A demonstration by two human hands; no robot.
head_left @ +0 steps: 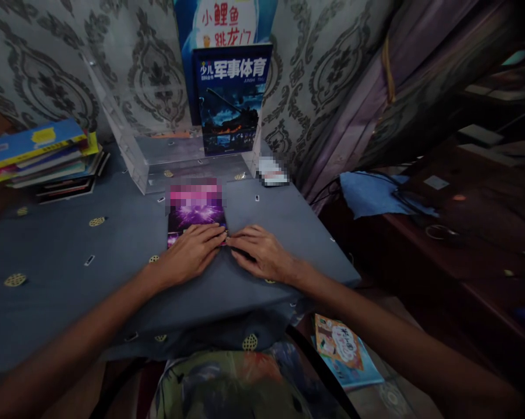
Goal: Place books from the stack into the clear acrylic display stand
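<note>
On a blue-grey tablecloth [288, 215] printed with small yellow ovals, a purple book [197, 209] lies flat, its upper edge close against a clear stand [135, 160]; whether the two touch cannot be told. The left hand [197, 247] rests palm down across the lower part of the cover, fingers extended and unclosed, hiding much of that part. The right hand [260, 253] is at the book's lower right corner, fingers bent; whether they pinch the corner cannot be told.

The stand bars the space directly beyond the book. At its right end leans a dark blue book [231, 110] with a tank on its cover; behind this rises a larger book [227, 20] with red lettering. Just right of the stand lies a small pale item [273, 172], blurred. Well to the left is an uneven stack of books [44, 154]. Beyond the table's right edge, a mauve curtain [354, 128] hangs, and a blue cloth [369, 195] with dark cables lies on reddish-brown furniture [454, 244]. Lower down, beside the right forearm, are orange and blue booklets [350, 355].
</note>
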